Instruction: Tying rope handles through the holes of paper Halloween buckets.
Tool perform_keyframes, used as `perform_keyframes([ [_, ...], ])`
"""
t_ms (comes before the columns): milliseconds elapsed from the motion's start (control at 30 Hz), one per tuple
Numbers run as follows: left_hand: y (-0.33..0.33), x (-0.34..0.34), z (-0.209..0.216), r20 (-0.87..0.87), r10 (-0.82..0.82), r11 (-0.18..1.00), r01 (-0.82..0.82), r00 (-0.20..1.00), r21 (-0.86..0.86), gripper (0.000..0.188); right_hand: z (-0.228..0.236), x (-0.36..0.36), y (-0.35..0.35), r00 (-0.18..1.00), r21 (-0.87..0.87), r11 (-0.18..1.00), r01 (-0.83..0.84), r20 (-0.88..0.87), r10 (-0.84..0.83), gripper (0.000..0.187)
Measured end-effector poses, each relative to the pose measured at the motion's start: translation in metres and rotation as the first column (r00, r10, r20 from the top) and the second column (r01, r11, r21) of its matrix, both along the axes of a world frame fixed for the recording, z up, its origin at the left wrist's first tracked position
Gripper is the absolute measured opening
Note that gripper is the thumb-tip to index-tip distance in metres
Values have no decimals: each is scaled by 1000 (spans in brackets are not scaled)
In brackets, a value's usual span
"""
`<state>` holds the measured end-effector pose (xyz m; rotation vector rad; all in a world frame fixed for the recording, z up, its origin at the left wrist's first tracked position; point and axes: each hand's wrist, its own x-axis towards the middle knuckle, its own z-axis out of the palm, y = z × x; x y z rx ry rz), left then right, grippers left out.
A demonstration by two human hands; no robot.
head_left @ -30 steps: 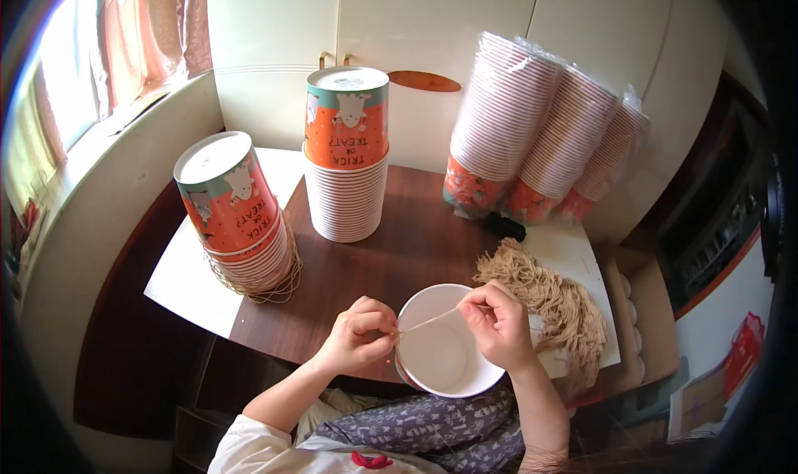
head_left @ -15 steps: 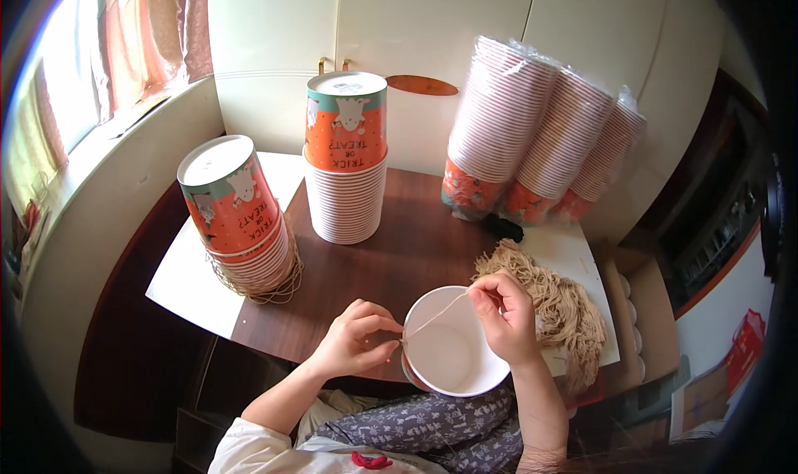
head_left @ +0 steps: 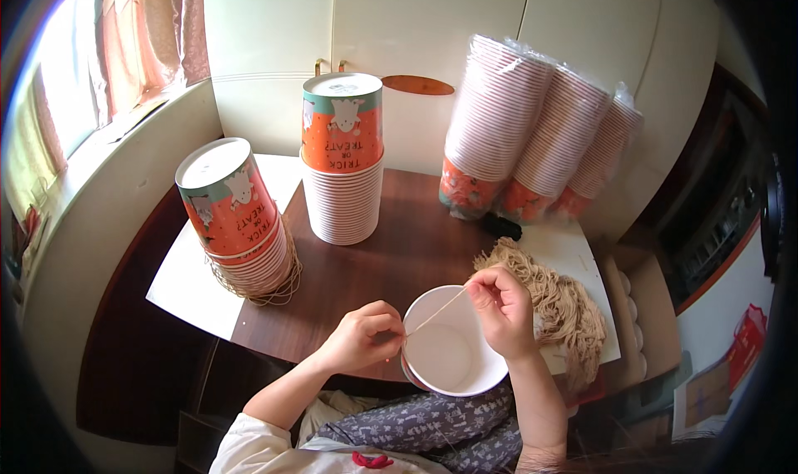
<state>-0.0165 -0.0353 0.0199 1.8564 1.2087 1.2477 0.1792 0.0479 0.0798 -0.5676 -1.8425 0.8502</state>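
Observation:
A white-lined paper bucket (head_left: 449, 353) is tilted at the table's near edge, its open mouth facing up and toward me. Across that mouth runs a thin beige string (head_left: 438, 309), drawn straight between my hands. My left hand (head_left: 363, 338) pinches the string's end by the bucket's left rim, fingers closed. At the far right rim, my right hand (head_left: 504, 314) pinches the other end between thumb and forefinger. Whether the string passes through a hole in the left wall is hidden by the fingers. Beside my right hand lies a loose bundle of beige strings (head_left: 573, 320).
Upside-down orange and green paper buckets stand in a middle stack (head_left: 342, 145) and a left stack (head_left: 237, 204) with string loops (head_left: 291, 278) round its base. Plastic-wrapped bucket stacks (head_left: 503, 112) stand back right. A dark object (head_left: 502, 227) lies before them. A cardboard box (head_left: 661, 308) sits right.
The string has gone from slack to taut. My left fingers have closed more tightly at the bucket's left rim, while the right hand has barely moved.

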Motion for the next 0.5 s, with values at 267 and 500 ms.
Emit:
perform_keyframes([
  [267,-1,1,5,-163,67,965,-23,984,261,10,10,-12,-3,999,125,991,42,25,-45,8],
  [500,-8,-3,-11,49,114,993,-114,992,8,8,2,-9,4,997,117,991,66,34,-70,7],
])
